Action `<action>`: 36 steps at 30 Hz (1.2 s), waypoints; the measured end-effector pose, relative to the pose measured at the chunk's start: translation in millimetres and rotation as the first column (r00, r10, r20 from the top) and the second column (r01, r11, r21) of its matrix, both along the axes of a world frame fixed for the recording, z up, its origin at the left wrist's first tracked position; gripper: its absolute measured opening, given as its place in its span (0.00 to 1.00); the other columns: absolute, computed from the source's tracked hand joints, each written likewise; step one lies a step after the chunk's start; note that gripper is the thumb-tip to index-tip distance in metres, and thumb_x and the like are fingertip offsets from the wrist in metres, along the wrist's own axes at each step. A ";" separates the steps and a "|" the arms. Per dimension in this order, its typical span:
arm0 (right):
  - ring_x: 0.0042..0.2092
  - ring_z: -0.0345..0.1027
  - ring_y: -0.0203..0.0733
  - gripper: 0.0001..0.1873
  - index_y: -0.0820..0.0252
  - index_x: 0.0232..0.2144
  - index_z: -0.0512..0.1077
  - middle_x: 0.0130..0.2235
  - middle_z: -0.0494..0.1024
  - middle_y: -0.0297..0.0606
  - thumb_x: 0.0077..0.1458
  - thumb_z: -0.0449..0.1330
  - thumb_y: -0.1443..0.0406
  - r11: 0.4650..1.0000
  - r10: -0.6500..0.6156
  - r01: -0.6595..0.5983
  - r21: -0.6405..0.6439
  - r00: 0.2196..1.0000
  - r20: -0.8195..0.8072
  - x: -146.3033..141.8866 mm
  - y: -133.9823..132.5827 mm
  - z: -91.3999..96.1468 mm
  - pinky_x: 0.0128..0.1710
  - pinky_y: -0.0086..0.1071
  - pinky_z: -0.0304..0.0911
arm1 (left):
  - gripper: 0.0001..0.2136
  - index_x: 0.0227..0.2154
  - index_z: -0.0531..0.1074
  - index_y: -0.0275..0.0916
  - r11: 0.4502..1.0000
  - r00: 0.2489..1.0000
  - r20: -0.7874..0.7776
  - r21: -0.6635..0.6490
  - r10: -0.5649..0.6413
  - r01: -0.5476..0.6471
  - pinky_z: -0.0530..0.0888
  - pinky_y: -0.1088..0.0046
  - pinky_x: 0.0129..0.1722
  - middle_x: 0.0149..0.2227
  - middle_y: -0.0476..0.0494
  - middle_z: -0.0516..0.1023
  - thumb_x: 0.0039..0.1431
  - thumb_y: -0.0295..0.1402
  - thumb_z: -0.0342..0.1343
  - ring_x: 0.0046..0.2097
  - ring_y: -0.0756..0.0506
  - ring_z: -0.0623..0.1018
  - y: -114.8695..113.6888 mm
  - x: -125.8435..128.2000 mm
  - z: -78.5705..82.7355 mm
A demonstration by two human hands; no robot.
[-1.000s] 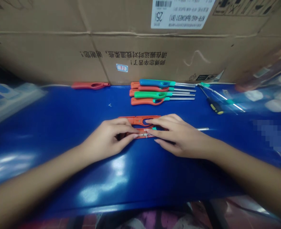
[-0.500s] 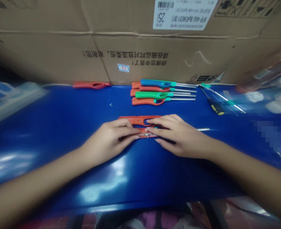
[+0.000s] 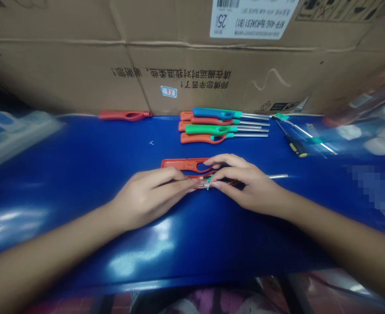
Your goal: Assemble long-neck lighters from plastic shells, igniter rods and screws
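Note:
An orange lighter shell [image 3: 183, 164] lies open on the blue table [image 3: 81, 174], its metal tube [image 3: 278, 176] sticking out to the right. My left hand [image 3: 153, 196] presses its fingertips together on the shell's near edge. My right hand [image 3: 245, 183] pinches a small pale part [image 3: 207, 186] at the shell's middle, fingers curled over the teal piece. The fingertips of both hands almost meet there.
Several finished long lighters [image 3: 221, 126] in blue, green and orange lie stacked behind. A lone red handle [image 3: 123, 115] rests at the back left. A yellow-black screwdriver [image 3: 293, 144] lies right. A large cardboard box [image 3: 179, 56] walls the back. Plastic bags sit at both sides.
My left hand slid slightly right along the shell. My right hand drew its fingers in and rose into a pinch at the small part.

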State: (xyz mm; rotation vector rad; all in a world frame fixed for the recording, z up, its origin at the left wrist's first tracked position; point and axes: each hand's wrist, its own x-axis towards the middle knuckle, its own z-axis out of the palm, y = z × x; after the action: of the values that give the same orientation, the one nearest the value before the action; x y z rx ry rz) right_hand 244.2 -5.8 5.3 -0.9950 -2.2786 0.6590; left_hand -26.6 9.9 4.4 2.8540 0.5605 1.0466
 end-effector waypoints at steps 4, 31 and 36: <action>0.58 0.68 0.45 0.04 0.56 0.38 0.76 0.56 0.73 0.42 0.64 0.60 0.66 0.999 -0.006 0.004 -0.045 0.999 -0.042 0.3 -0.5 -1.4 0.60 0.46 0.60 | 0.13 0.50 0.77 0.35 0.999 1.000 0.002 -0.047 -0.007 0.007 0.77 0.76 0.36 0.39 0.45 0.80 0.61 0.25 0.64 0.36 0.51 0.80 -0.1 0.3 -0.6; 0.36 0.73 0.36 0.05 0.59 0.31 0.78 0.32 0.81 0.34 0.60 0.64 0.67 0.987 -0.141 0.132 -0.089 0.985 -0.096 -5.3 0.5 1.4 0.38 0.31 0.64 | 0.11 0.49 0.79 0.34 0.938 0.998 0.014 -0.345 0.053 -0.046 0.77 0.77 0.45 0.42 0.42 0.81 0.67 0.27 0.58 0.43 0.49 0.81 1.3 10.8 -7.6; 0.35 0.73 0.37 0.06 0.59 0.31 0.79 0.33 0.81 0.35 0.60 0.63 0.66 0.974 -0.176 0.157 -0.166 0.979 -0.105 -5.8 1.3 2.4 0.36 0.30 0.64 | 0.10 0.48 0.79 0.34 0.928 0.997 0.049 -0.371 0.053 -0.031 0.78 0.76 0.43 0.41 0.41 0.82 0.67 0.27 0.58 0.42 0.48 0.82 0.6 13.3 -8.8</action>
State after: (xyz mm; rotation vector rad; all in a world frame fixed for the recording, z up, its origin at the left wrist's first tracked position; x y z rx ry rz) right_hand 238.5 -4.5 7.7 -1.1738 -2.0388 0.8122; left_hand -13.3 10.4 -4.3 2.4851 0.7296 0.9116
